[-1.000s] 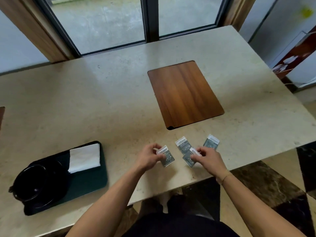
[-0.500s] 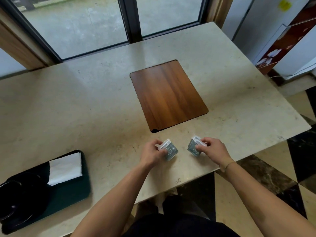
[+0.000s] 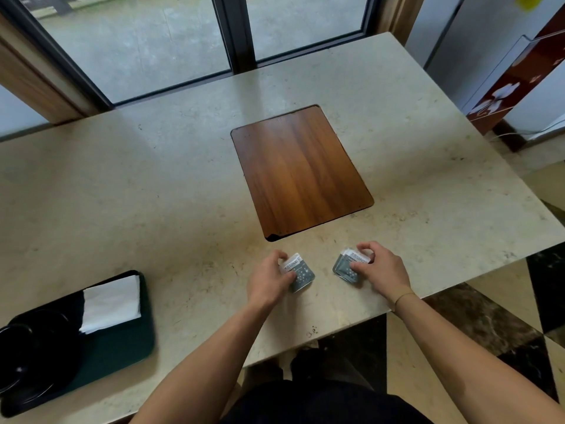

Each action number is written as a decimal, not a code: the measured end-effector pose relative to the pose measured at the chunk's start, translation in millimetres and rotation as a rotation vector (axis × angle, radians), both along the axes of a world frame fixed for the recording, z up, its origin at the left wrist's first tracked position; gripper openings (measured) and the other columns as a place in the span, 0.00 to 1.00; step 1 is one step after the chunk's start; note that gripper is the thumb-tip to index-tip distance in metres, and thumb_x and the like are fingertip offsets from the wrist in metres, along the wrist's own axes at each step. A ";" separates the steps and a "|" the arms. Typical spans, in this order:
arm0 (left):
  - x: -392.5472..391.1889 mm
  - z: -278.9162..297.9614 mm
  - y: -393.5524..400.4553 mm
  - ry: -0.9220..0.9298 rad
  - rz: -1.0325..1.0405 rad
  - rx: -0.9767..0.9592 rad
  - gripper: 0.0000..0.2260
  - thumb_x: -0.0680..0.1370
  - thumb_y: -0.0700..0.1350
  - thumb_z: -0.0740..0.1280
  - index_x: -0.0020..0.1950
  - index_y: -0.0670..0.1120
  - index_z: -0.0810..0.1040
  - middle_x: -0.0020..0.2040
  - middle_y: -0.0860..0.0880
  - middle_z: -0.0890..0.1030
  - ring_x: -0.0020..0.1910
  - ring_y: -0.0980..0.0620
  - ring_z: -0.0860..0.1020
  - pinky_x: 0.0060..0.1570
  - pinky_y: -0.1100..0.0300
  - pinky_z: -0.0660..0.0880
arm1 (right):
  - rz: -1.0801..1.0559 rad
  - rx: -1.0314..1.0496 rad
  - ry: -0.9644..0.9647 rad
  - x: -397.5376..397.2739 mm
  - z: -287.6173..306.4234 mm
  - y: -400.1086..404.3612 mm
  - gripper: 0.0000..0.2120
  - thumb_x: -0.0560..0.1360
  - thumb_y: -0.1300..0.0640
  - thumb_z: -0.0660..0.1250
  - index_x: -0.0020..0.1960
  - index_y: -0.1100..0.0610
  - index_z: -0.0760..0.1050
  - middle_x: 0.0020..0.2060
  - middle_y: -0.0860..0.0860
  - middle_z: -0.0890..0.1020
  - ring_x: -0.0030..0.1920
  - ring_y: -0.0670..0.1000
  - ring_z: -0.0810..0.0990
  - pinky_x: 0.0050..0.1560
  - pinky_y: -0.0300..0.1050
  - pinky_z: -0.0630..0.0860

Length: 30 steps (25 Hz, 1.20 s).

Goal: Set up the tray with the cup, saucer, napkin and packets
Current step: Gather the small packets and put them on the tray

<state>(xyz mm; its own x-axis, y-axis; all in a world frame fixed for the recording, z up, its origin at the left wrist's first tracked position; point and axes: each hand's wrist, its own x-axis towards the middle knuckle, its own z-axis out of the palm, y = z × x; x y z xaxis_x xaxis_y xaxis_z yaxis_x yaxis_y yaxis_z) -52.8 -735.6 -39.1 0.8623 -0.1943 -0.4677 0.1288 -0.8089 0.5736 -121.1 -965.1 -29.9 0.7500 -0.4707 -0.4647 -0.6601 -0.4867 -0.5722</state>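
From my seat I see the beige stone table [image 3: 153,185] filling most of the view, its top mottled and matte, with a dark-framed window [image 3: 235,32] along its far edge and glossy dark-and-cream marble floor [image 3: 489,325] beyond its near edge. Just beyond both hands, set flush in the tabletop, is a rectangular wood-grain panel [image 3: 301,169] with rounded corners and a reddish-brown sheen. Well to the left of the left hand, at the table's near edge, sits the dark green tray [image 3: 128,341], flat with rounded corners; a folded white paper napkin [image 3: 111,302] lies on its far right part, and a glossy black cup [image 3: 21,356] on a black saucer [image 3: 61,359] fills its left end, partly cut off by the frame. My left hand [image 3: 266,283] curls over a stack of small grey-blue packets [image 3: 298,272] with white printed tops, thumb and fingers pinching its sides. My right hand [image 3: 380,269] grips a second stack of matching packets [image 3: 347,264] the same way, fingers arched over its top. The two stacks sit near each other with bare stone between them, both low against the tabletop; I cannot tell whether they are lifted clear of it.
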 end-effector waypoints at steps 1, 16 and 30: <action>-0.7 -0.7 -0.3 -0.011 -0.006 0.024 0.16 0.73 0.49 0.70 0.60 0.55 0.74 0.53 0.53 0.81 0.46 0.53 0.79 0.46 0.50 0.80 | 0.021 -0.031 0.013 0.7 -1.1 0.3 0.20 0.72 0.50 0.73 0.62 0.48 0.75 0.56 0.52 0.83 0.49 0.52 0.81 0.47 0.46 0.79; 9.0 -4.0 -8.2 0.060 -0.019 0.074 0.11 0.72 0.48 0.71 0.50 0.52 0.72 0.52 0.52 0.74 0.46 0.54 0.73 0.45 0.55 0.75 | 0.111 -0.110 0.093 11.6 -4.9 6.2 0.11 0.70 0.50 0.75 0.45 0.47 0.72 0.47 0.49 0.75 0.49 0.53 0.76 0.47 0.48 0.77; -1.7 4.1 -13.2 0.046 -0.048 0.006 0.06 0.75 0.42 0.66 0.45 0.52 0.70 0.42 0.52 0.78 0.43 0.52 0.76 0.44 0.50 0.79 | 0.165 0.064 0.119 1.2 10.7 21.6 0.10 0.73 0.52 0.71 0.45 0.51 0.70 0.43 0.50 0.80 0.44 0.50 0.79 0.45 0.46 0.78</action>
